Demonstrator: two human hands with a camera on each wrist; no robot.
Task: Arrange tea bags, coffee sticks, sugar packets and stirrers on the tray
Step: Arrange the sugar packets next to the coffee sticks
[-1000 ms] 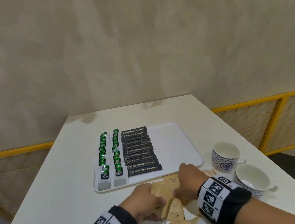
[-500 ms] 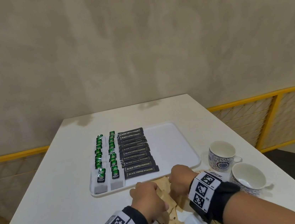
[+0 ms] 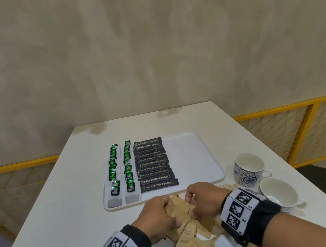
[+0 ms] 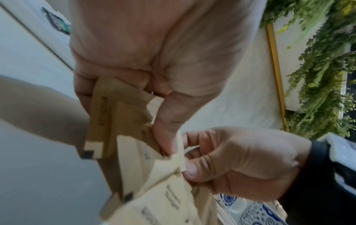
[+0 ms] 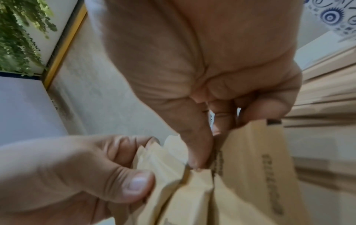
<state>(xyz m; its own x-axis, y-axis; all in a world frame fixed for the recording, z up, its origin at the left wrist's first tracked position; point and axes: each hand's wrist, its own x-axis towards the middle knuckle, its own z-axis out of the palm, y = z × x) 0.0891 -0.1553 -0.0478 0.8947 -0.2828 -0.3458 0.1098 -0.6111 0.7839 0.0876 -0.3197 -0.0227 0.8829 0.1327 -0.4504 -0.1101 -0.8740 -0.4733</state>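
At the counter's near edge, both hands' fingers (image 4: pixel 169 137) pinch brown sugar packets (image 3: pixel 184 216), left hand (image 3: pixel 159 216) and right hand (image 3: pixel 205 198) equally close; the tray's (image 3: pixel 203 155) bare right half lies just beyond.

Tea bags (image 3: pixel 121 173) & coffee sticks (image 3: pixel 154 163) rowed on tray (image 3: pixel 199 156), sugar pkts (image 3: pixel 188 231) off-tray

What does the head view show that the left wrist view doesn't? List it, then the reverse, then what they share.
Only the head view: the tray whole, with two rows of tea bags and a row of coffee sticks; two cups; both wristbands.

Only the left wrist view: the left hand's palm side, thumb pressed on a packet edge, and green plants behind a yellow rail.

Both: the left hand and right hand gripping brown sugar packets above the white table.
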